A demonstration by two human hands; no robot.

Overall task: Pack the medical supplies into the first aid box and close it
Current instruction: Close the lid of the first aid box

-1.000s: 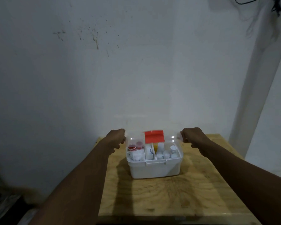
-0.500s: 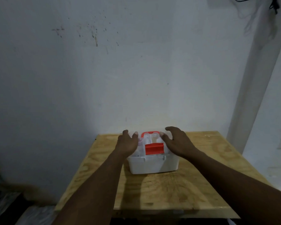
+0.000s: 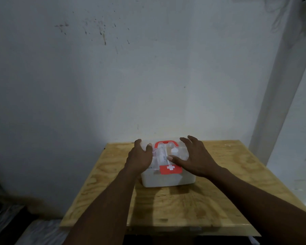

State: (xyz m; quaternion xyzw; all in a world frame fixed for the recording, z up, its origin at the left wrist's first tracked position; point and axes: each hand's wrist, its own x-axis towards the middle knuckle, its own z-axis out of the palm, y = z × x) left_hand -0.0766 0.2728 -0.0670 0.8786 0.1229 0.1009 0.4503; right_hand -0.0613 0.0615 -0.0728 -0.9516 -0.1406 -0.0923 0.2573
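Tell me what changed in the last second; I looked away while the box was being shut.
The clear lid, held up at both ends a second ago, has swung down onto the first aid box. The left hand and right hand let go of its ends and now lie flat on top. The box stayed put on the wooden table.

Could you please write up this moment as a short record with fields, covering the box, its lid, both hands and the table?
box: white first aid box standing on the wooden table
lid: clear lid down over the box, supplies dimly visible through it
handle: red handle at the far edge of the lid
latch: red latch with a white cross at the front; whether it is snapped shut cannot be told
left hand: left hand open, flat on the lid's left side
right hand: right hand open, fingers spread over the lid's right side
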